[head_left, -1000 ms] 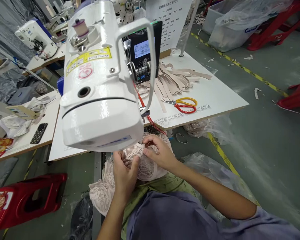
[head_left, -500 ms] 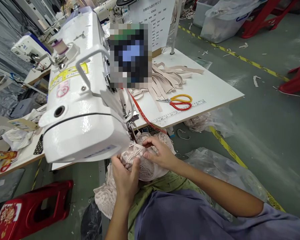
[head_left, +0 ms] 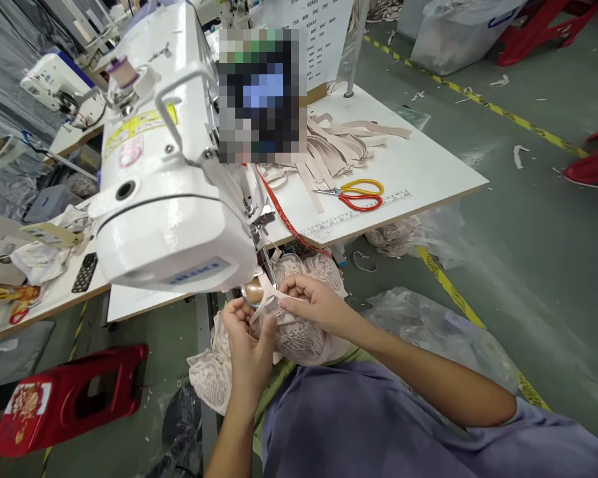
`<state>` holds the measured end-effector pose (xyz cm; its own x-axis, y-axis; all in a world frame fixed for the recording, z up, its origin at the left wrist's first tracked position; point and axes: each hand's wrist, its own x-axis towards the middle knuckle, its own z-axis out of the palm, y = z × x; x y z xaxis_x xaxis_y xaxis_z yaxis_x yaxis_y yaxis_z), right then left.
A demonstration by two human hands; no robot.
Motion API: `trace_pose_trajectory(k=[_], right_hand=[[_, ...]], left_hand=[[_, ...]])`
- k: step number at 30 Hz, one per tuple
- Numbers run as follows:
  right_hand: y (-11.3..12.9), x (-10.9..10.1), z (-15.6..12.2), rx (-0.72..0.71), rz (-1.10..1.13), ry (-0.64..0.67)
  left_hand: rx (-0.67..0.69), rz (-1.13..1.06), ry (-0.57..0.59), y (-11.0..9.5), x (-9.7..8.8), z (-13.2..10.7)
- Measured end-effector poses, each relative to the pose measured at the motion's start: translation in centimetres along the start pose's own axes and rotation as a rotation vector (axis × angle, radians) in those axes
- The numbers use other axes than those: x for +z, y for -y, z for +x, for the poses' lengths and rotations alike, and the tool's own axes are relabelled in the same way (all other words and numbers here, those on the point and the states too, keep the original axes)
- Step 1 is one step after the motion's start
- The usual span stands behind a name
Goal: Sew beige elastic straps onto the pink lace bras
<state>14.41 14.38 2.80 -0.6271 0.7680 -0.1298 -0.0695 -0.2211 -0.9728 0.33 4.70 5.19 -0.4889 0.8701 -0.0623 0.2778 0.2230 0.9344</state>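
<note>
A white sewing machine [head_left: 174,226] stands over a pale pink lace bra [head_left: 301,335] that hangs below its needle area. My right hand [head_left: 316,305] is closed, thumb against fingers, pinching a light strip of the bra just right of the machine's arm end. To the left, my left hand [head_left: 249,342] has curled fingers at the bra's near-left edge, its thumb pointing up; the fabric in its grip is partly hidden. More lace cups [head_left: 212,382] hang down beside my left wrist.
On the white table [head_left: 428,172] lie scissors [head_left: 361,194] with yellow and red handles, a heap of beige strips [head_left: 336,149] and a printed ruler. A red ribbon [head_left: 284,219] trails over the table edge. A red stool [head_left: 80,398] stands at lower left.
The bra's lace edge has come away from under the needle area, baring a tan rounded part there. My right hand now holds a strip taut; the view has shifted slightly.
</note>
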Motion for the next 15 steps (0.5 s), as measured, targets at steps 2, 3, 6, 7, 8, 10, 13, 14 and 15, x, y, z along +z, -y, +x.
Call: trace_pose_trajectory(k=[2, 3, 6, 7, 8, 10, 13, 14, 15], right_hand=[[-0.2, -0.1, -0.7, 0.037, 0.083, 0.029], [-0.3, -0.1, -1.0, 0.044, 0.105, 0.034], [-0.7, -0.2, -2.0, 0.043, 0.134, 0.021], [-0.8, -0.2, -2.4, 0.044, 0.141, 0.014], [-0.8, -0.2, -2.8, 0.045, 0.147, 0.007], [-0.8, 0.0, -3.6, 0.048, 0.161, 0.011], [-0.6, 0.7, -4.8, 0.052, 0.150, 0.048], [-0.6, 1.0, -5.2, 0.049, 0.118, 0.063], [-0.7, 1.3, -5.6, 0.040, 0.065, 0.076]], left_hand=[[-0.029, -0.122, 0.047, -0.3, -0.2, -0.7], [-0.041, -0.164, 0.064, -0.4, -0.3, -1.0], [-0.071, -0.202, 0.099, -0.6, -0.8, -1.7], [-0.084, -0.206, 0.109, -0.5, -1.0, -1.9], [-0.099, -0.214, 0.123, -0.4, -1.2, -1.9], [-0.131, -0.246, 0.170, 0.0, -1.3, -1.9], [-0.242, -0.410, 0.315, 0.2, -1.0, -1.7], [-0.286, -0.475, 0.377, 0.0, -0.8, -1.7], [-0.328, -0.542, 0.438, -0.3, -0.7, -1.7]])
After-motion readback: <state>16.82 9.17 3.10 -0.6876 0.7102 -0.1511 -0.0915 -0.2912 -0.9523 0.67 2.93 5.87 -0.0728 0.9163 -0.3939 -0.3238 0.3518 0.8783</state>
